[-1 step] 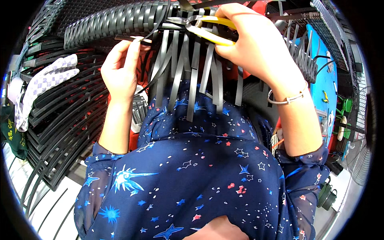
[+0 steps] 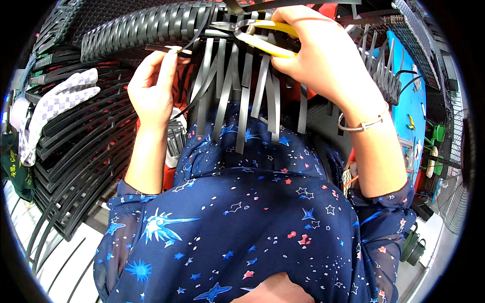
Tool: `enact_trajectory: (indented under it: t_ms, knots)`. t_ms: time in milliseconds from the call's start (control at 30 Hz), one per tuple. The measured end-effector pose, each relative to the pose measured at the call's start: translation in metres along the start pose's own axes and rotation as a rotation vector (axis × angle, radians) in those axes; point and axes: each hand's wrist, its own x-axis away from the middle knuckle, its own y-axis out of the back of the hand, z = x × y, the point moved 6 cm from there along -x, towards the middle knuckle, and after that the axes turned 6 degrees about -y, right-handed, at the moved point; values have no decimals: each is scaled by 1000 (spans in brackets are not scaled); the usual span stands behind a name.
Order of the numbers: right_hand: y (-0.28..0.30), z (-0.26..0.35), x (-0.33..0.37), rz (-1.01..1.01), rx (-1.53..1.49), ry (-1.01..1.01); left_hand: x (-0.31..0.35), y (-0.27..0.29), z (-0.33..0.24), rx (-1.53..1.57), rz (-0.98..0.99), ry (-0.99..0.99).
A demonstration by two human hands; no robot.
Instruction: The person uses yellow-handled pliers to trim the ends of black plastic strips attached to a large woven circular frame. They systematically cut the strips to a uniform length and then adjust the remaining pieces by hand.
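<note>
My left hand (image 2: 153,88) pinches a thin black strip (image 2: 188,47) between thumb and fingers beside a woven black band (image 2: 146,31). In my right hand (image 2: 323,53) is a pair of snips (image 2: 268,44) with yellow handles, held spread apart. The metal jaws of the snips point left and lie close to the weave's edge, near the upright strips there. Several flat black strips (image 2: 243,118) hang loose below the woven edge, down in front of my lap. The exact spot where the jaw tips meet the strips cannot be made out.
At left lies a large stack of long black strips (image 2: 86,141), with a checked glove (image 2: 60,103) on top. More woven black work (image 2: 422,45) rises at the far right beside a blue board (image 2: 406,108). A dark green round object (image 2: 413,247) sits at lower right.
</note>
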Motion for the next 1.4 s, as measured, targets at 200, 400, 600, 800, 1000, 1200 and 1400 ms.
enact_trajectory:
  t_ms: [200, 400, 600, 800, 1000, 1200, 1400]
  knots:
    - [-8, -3, -1, -10, 49, 99, -1, 1, 2, -12, -2, -6]
    - [-4, -1, 3, -67, 137, 253, 0, 2, 3, 6, -18, -3]
    - [-15, -11, 7, -174, 281, 307, 0, -2, 0, 22, -35, -21]
    - [-19, -11, 9, -213, 246, 333, -4, -4, -3, 48, -55, 2]
    - [-20, 0, 8, -174, 357, 266, -2, -6, -6, 104, -58, -38]
    - [-22, -2, 7, -161, 381, 284, -2, -4, -3, 111, -61, -8]
    - [-20, -1, 8, -102, 410, 261, -1, -4, -2, 76, -63, -26]
